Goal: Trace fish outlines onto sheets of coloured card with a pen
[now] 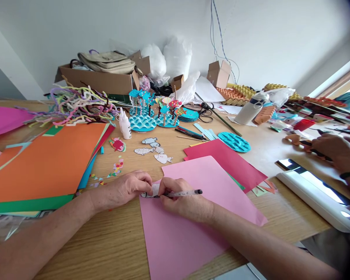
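My right hand [182,198] grips a pen [184,193] with a clear barrel and dark cap end, its tip side down by a small paper fish cutout [154,189]. That cutout lies at the upper left corner of a pink paper sheet [192,237]. My left hand [126,190], with bent fingers pressed together, holds the cutout down against the sheet; part of the fish is hidden by both hands. Beyond them on the table lie several loose paper fish [163,158], drawn in black line, and a red layered paper fish [118,145].
Orange paper [49,163] lies stacked at left, red paper [227,163] under the pink. A glue bottle [125,125], pipe cleaners [78,103] and blue wave decorations [138,122] stand behind. At right are a white laminator-like device [317,198] and another person's hands [335,151].
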Action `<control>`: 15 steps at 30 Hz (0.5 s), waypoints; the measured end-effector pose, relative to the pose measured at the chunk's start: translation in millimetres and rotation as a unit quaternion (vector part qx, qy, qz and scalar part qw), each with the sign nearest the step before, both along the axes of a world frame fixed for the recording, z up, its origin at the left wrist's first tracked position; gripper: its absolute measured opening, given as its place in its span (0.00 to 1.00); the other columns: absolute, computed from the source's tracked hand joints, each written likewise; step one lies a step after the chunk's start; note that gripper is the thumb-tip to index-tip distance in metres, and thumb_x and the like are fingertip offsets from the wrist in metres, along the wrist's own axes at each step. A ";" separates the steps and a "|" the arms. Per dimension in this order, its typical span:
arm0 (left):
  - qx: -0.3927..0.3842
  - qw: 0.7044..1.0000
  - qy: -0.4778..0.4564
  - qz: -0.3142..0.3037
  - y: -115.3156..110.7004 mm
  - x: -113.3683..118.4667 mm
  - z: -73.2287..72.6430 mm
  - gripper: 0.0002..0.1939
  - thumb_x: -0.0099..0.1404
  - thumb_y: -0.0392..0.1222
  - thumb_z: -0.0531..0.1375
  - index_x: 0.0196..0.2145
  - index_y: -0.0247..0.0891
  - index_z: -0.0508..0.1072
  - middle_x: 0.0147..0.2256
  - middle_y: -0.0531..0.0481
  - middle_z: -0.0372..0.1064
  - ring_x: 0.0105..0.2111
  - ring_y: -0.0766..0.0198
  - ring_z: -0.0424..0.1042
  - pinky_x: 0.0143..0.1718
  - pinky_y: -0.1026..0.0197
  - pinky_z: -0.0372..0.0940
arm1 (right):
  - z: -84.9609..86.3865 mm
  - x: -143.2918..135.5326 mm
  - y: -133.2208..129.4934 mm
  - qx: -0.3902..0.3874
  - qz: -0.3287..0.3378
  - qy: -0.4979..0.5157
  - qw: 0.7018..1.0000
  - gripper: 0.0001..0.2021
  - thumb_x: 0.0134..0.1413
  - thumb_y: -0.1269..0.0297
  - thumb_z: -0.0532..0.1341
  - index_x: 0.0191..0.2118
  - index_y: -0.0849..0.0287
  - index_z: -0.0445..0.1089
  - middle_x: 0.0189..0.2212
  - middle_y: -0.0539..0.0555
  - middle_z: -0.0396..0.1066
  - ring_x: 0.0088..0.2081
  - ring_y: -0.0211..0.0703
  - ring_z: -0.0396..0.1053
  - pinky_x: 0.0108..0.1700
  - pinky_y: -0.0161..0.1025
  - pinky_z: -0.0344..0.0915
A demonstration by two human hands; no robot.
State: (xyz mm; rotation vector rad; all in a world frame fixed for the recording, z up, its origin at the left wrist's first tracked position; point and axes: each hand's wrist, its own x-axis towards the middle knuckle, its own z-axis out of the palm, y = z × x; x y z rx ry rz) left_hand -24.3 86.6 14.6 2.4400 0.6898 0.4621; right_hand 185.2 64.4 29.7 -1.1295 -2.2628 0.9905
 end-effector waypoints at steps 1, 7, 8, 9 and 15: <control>0.000 1.000 0.001 0.000 -0.1 0.2 0.1 0.13 0.66 0.29 0.52 0.36 0.41 0.74 0.38 0.52 0.68 0.39 0.64 0.66 0.38 0.65 0.58 | 0.9 -0.4 0.2 0.000 0.004 -0.004 1.000 0.07 0.41 0.78 0.55 0.27 0.58 0.63 0.19 0.44 0.61 0.21 0.31 0.56 0.23 0.28 0.54; 0.014 1.000 0.017 -0.009 0.5 2.7 6.3 0.15 0.66 0.30 0.51 0.36 0.44 0.75 0.39 0.52 0.69 0.40 0.64 0.65 0.40 0.64 0.58 | 1.8 -0.1 1.5 0.005 0.023 -0.002 1.000 0.08 0.40 0.78 0.55 0.26 0.58 0.63 0.20 0.44 0.61 0.21 0.31 0.57 0.24 0.27 0.55; 0.023 0.999 0.022 -0.010 0.3 3.7 8.5 0.15 0.67 0.30 0.50 0.35 0.44 0.75 0.39 0.52 0.69 0.40 0.63 0.65 0.41 0.64 0.58 | 1.2 0.3 1.6 0.003 0.021 0.000 1.000 0.07 0.40 0.78 0.55 0.26 0.58 0.64 0.20 0.44 0.61 0.21 0.31 0.57 0.24 0.27 0.55; 0.030 0.999 0.027 -0.012 -0.1 4.8 10.6 0.15 0.67 0.30 0.50 0.35 0.44 0.75 0.39 0.52 0.69 0.41 0.63 0.64 0.41 0.63 0.58 | 0.6 0.8 1.7 0.002 0.019 0.002 1.000 0.07 0.41 0.78 0.55 0.26 0.58 0.64 0.20 0.44 0.61 0.21 0.31 0.57 0.24 0.27 0.55; -0.016 0.999 0.019 -0.027 -3.0 10.0 10.7 0.15 0.67 0.28 0.47 0.37 0.40 0.72 0.39 0.50 0.69 0.41 0.64 0.65 0.43 0.64 0.59 | -3.1 2.6 1.9 0.003 0.024 0.024 0.999 0.07 0.41 0.77 0.56 0.27 0.58 0.64 0.20 0.44 0.63 0.22 0.31 0.58 0.26 0.27 0.56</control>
